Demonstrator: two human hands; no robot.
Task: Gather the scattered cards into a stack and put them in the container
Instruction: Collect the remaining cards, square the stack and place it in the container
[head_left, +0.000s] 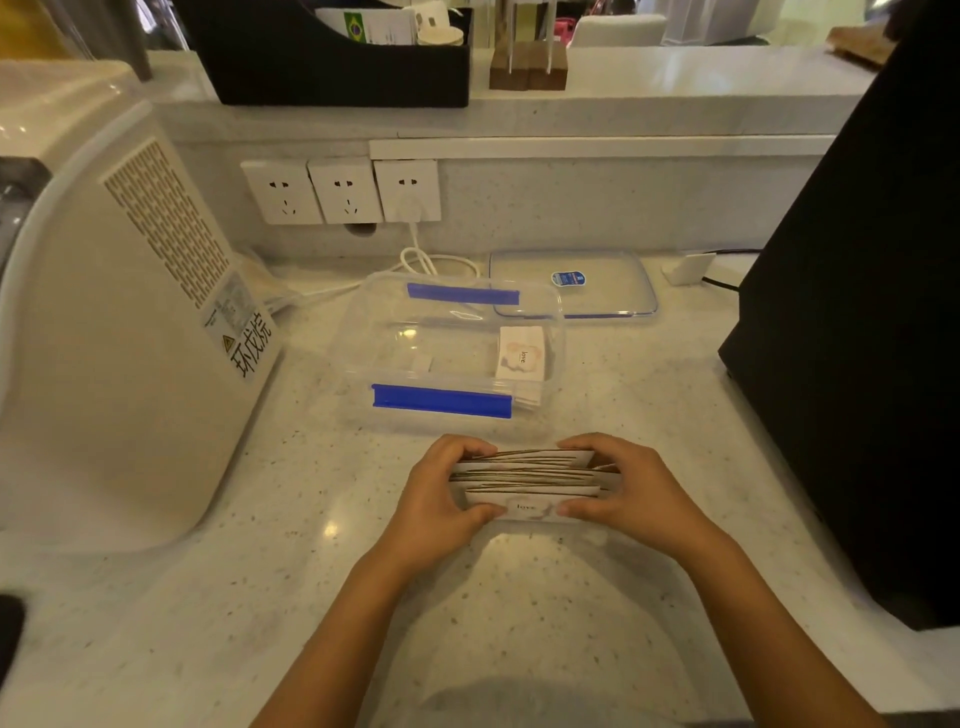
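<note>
Head view only: both hands hold a bundle of cards (532, 480) on edge on the speckled counter (260, 597), just in front of the clear container (452, 358). The left hand (441, 493) has its fingers curled over the bundle's left end and its thumb on the near face; the right hand (618, 488) mirrors it on the right end, so both are clamped on the cards. The edges are uneven, some cards standing proud of the others, and the nearest one shows the word "love". The container stands open, with blue clips on its near and far walls. A few cards (522, 356) already lie at its right end, and its lid (574, 283) rests flat behind it to the right.

The step in hand looks like squaring the bundle. To do it well, I would loosen the squeeze a little, tap the long edge on the counter, then press both ends inward until flush. Gripping too hard will likely bow the cards and let some slip. Once even, the bundle should lift over the container's near wall and go in beside the cards already there.
</note>
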